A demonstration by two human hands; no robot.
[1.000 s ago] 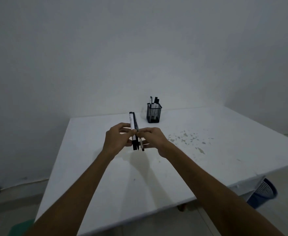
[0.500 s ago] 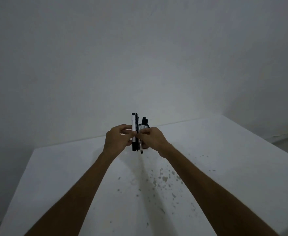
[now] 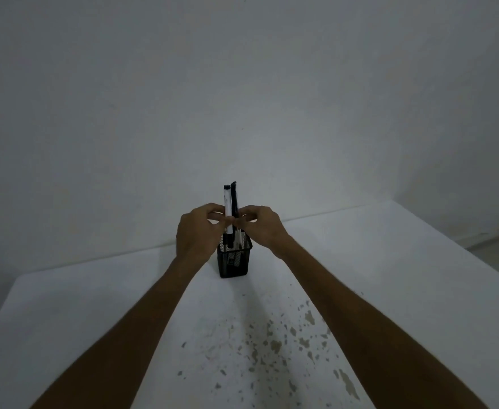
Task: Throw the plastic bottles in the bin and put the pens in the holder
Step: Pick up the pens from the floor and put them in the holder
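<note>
A black mesh pen holder (image 3: 234,264) stands on the white table (image 3: 95,305) near its far edge. Both hands pinch an upright bundle of pens (image 3: 230,202) right above the holder: a white marker with a black cap and a black pen beside it. My left hand (image 3: 199,234) grips the bundle from the left, my right hand (image 3: 261,225) from the right. The lower ends of the pens reach down into the holder's mouth, where other pens show through the mesh. No bottle or bin is in view.
A white wall (image 3: 242,98) rises just behind the table. Grey-brown specks (image 3: 272,343) mark the tabletop in front of the holder. The table's right edge runs diagonally at the right, with floor beyond it.
Both hands carried the pen bundle forward across the table to the holder and lowered its ends into the opening. The view moved closer, so the bin is out of sight.
</note>
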